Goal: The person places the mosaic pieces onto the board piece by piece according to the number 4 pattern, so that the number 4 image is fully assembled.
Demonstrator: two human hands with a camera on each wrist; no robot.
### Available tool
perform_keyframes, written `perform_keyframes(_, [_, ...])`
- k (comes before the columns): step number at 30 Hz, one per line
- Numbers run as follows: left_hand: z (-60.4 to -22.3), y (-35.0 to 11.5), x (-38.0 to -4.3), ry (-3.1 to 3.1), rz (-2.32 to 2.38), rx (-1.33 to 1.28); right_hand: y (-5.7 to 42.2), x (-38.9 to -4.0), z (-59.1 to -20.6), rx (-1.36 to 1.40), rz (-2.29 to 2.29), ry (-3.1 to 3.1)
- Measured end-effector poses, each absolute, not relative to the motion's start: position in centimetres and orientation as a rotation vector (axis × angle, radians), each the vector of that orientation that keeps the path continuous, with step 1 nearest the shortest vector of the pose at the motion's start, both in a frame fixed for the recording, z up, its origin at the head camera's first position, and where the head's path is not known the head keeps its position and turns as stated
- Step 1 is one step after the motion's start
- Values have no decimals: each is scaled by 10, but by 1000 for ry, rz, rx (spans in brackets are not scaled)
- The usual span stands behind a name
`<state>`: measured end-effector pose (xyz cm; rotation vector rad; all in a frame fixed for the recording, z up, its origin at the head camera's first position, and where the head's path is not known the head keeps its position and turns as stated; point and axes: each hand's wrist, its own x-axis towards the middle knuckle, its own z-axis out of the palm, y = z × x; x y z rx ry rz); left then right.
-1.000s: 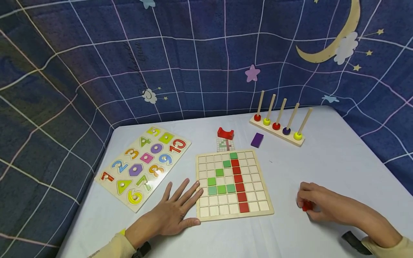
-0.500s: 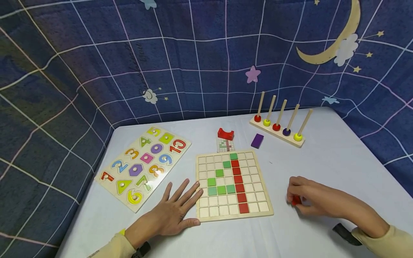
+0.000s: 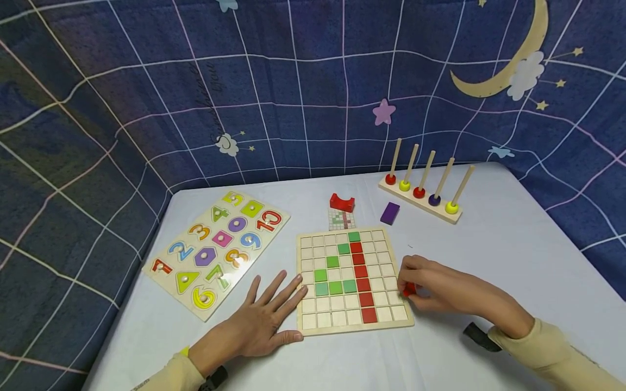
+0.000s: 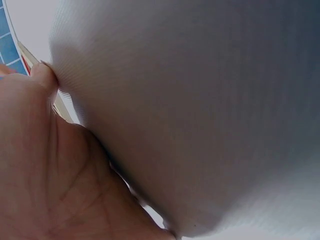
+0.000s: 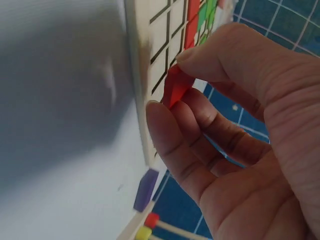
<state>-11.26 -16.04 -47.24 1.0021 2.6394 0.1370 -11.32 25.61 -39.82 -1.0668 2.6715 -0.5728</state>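
My right hand (image 3: 440, 285) holds a small red block (image 3: 409, 289) at the right edge of a wooden grid board (image 3: 359, 329). In the right wrist view, thumb and fingers pinch the red block (image 5: 177, 86) close over the board's pale squares; whether it touches them I cannot tell. Green tiles (image 3: 336, 287) and a column of red tiles (image 3: 367, 299) form a pattern on the board. My left hand (image 3: 266, 320) lies flat on the tablecloth, fingers spread, fingertips at the board's left edge. The left wrist view shows mostly the palm (image 4: 55, 170) and white cloth.
A number-and-shape puzzle board (image 3: 191, 320) lies at the left. Behind the grid board are a small pattern card (image 3: 341, 220), a red notched block (image 3: 342, 203) and a purple block (image 3: 389, 213). A peg stand (image 3: 420, 202) with coloured beads stands at the back right.
My right hand has moved left with the red block, from the bare cloth to the grid board's right edge. My left hand has stayed put.
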Motion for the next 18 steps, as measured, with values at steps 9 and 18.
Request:
perform_keyframes(9, [-472,-161,-112,2645,149,1009,229,-131,-409,-1233,-666,2647])
perform_keyframes(18, [-476,-165,-112,2670,189,1056,218,-142,-423,-1261,-671,2643])
